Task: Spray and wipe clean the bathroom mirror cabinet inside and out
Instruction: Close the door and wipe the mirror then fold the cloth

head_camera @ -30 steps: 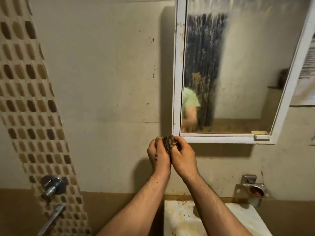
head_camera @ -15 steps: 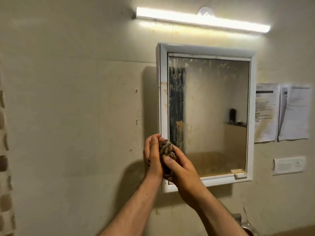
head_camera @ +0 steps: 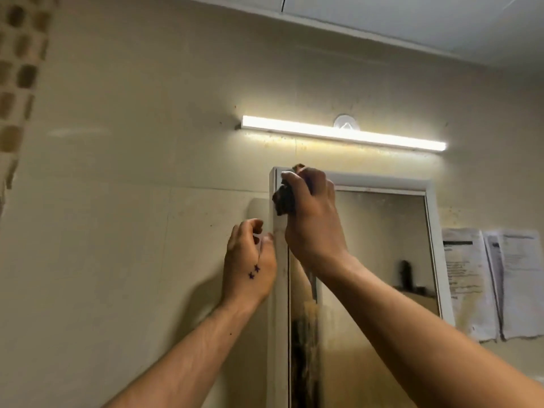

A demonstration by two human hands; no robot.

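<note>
Cloth (head_camera: 284,201), dark and bunched, sits at the upper left corner of the mirror cabinet (head_camera: 382,183), pressed against the white frame where the top rail meets the left rail. Right hand (head_camera: 312,219) holds it: the grip is closed around the cloth, fingers curled over the top of the bundle, with part of the fabric protruding to the left of the thumb and a small tip showing above the knuckles. Left hand (head_camera: 247,263) lies lower, just beside the left outer edge of the cabinet, back of the hand toward the camera, with two small dark star marks on it. Its fingers are curled and the thumb tip touches the frame edge; whether this grip holds the edge or only rests on it cannot be told. The cabinet door is closed. The mirror glass (head_camera: 376,260) is hazy, with a dark vertical streak band (head_camera: 303,348) low on its left side. A lit tube lamp (head_camera: 341,134) is mounted on the beige wall (head_camera: 132,201) above the cabinet. Two sheets of printed paper (head_camera: 494,284) hang on the wall to the right of the cabinet. A strip of brown mosaic tiles (head_camera: 17,69) runs down the far left edge.
</note>
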